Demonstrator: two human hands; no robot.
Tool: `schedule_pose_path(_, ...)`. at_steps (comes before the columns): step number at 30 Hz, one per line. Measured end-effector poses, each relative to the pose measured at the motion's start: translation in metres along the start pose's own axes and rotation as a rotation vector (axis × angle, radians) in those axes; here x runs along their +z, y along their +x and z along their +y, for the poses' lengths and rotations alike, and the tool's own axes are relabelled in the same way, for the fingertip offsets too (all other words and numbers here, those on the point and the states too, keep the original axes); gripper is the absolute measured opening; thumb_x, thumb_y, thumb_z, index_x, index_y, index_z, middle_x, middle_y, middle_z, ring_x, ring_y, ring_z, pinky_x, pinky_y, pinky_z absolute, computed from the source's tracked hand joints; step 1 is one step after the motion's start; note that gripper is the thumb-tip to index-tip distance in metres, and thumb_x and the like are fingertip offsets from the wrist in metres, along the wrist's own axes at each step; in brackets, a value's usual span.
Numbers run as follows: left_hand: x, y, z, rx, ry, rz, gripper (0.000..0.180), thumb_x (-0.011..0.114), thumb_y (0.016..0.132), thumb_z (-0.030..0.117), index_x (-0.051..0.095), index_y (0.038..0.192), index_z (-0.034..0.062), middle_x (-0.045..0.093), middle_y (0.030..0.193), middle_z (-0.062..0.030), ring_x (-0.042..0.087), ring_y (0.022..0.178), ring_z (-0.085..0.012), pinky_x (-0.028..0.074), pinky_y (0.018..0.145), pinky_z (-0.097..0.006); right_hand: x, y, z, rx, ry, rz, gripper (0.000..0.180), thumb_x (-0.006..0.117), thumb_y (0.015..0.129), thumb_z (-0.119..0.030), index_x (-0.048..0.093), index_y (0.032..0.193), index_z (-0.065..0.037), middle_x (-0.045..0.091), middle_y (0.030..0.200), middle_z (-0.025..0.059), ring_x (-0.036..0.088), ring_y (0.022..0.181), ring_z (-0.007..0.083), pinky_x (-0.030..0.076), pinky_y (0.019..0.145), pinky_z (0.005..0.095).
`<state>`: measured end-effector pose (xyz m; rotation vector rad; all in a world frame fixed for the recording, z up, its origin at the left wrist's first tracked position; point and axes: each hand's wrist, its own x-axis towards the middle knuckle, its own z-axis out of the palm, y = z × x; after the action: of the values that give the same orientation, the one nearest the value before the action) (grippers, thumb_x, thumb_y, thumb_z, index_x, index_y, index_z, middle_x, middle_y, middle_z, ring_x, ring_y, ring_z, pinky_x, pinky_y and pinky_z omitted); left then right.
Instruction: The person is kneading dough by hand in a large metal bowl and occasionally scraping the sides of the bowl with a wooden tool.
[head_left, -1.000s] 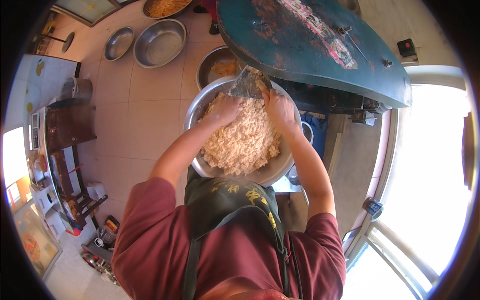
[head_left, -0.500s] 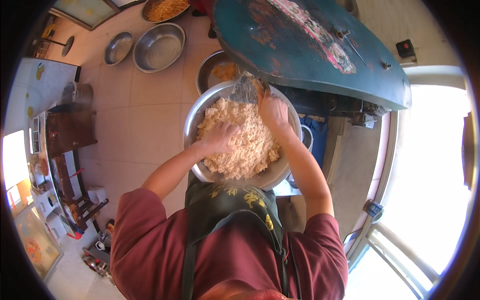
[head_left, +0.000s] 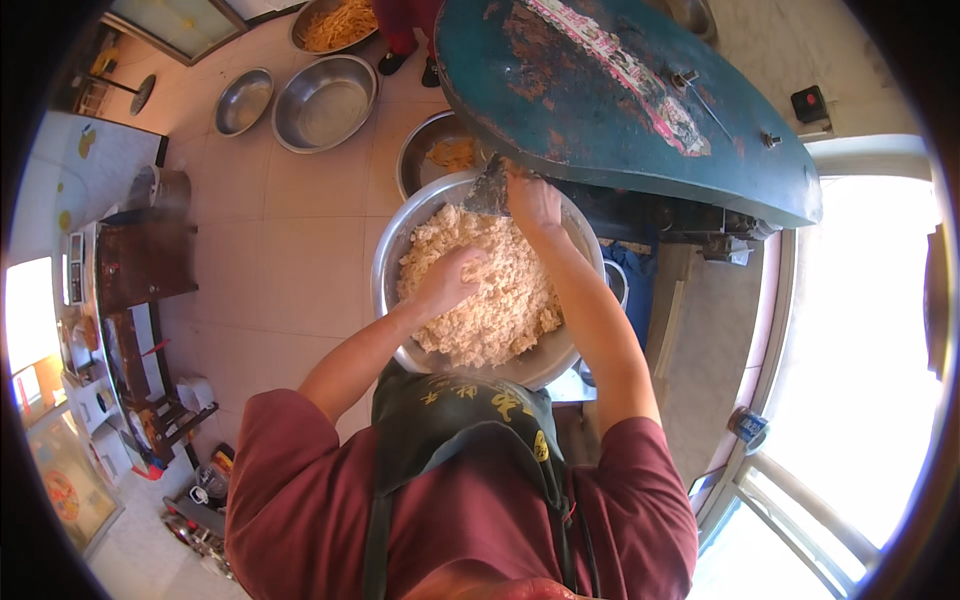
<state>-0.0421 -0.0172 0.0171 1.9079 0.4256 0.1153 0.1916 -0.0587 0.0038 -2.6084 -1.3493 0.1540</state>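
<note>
a wide metal bowl (head_left: 552,357) sits right in front of the person's dark apron (head_left: 465,400); a big heap of pale, crumbly dough (head_left: 490,310) lies inside it, filling most of the middle and leaving bare metal showing along the near right side; the left hand (head_left: 455,278) rests on the left part of the dough with its fingers bent; whether they pinch any of it, i cannot tell; the right hand (head_left: 537,205) is closed around the handle end of a scraper (head_left: 488,192) at the far side of the bowl; the scraper's flat blade points to the left, beyond the far edge of the dough, and looks dark and smeared; a large green machine (head_left: 600,95) with worn paint reaches over the area just past the right hand; beyond the bowl, partly hidden by the machine, a basin (head_left: 412,160) holds some orange-yellow strips (head_left: 452,154); farther off on the tiled floor (head_left: 310,245) stand a large basin (head_left: 325,103) and a smaller one; near them show another person's legs (head_left: 398,28) and dark shoes
</note>
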Motion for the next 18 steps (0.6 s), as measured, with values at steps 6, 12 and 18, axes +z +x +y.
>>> schedule_pose_path(6, -0.007, 0.025, 0.033, -0.048, -0.007, 0.046, 0.039, 0.078, 0.081, 0.005, 0.061, 0.116, 0.0057, 0.064, 0.116, -0.0142, 0.064, 0.108, -0.0279, 0.054, 0.091, -0.037, -0.026, -0.01, -0.01, -0.03, 0.081, -0.162, 0.036, 0.047, 0.102, -0.032, 0.056, 0.13, -0.011, 0.071, 0.084, 0.0241, 0.071, 0.073, 0.0417, 0.058, 0.068, 0.0512)
schedule_pose_path(12, -0.021, 0.111, 0.055, 0.065, 0.36, 0.065, 0.045, 0.081, 0.081, 0.019, 0.059, 0.118, 0.0045, 0.059, 0.119, -0.02, 0.063, 0.109, -0.0345, 0.056, 0.086, -0.042, -0.063, -0.027, 0.005, 0.151, 0.169, -0.094, 0.031, 0.052, 0.099, -0.028, 0.068, 0.094, -0.002, 0.07, 0.088, 0.0261, 0.07, 0.08, 0.0419, 0.056, 0.072, 0.0512)
schedule_pose_path(18, -0.014, 0.144, 0.058, 0.012, 0.417, 0.03, 0.058, 0.065, 0.076, -0.009, 0.051, 0.131, 0.0027, 0.043, 0.138, -0.0261, 0.052, 0.121, -0.0456, 0.051, 0.096, -0.049, -0.08, -0.053, 0.023, 0.181, 0.226, -0.094, 0.043, 0.05, 0.1, -0.033, 0.065, 0.093, 0.006, 0.068, 0.08, 0.0305, 0.068, 0.076, 0.0459, 0.054, 0.071, 0.0546)
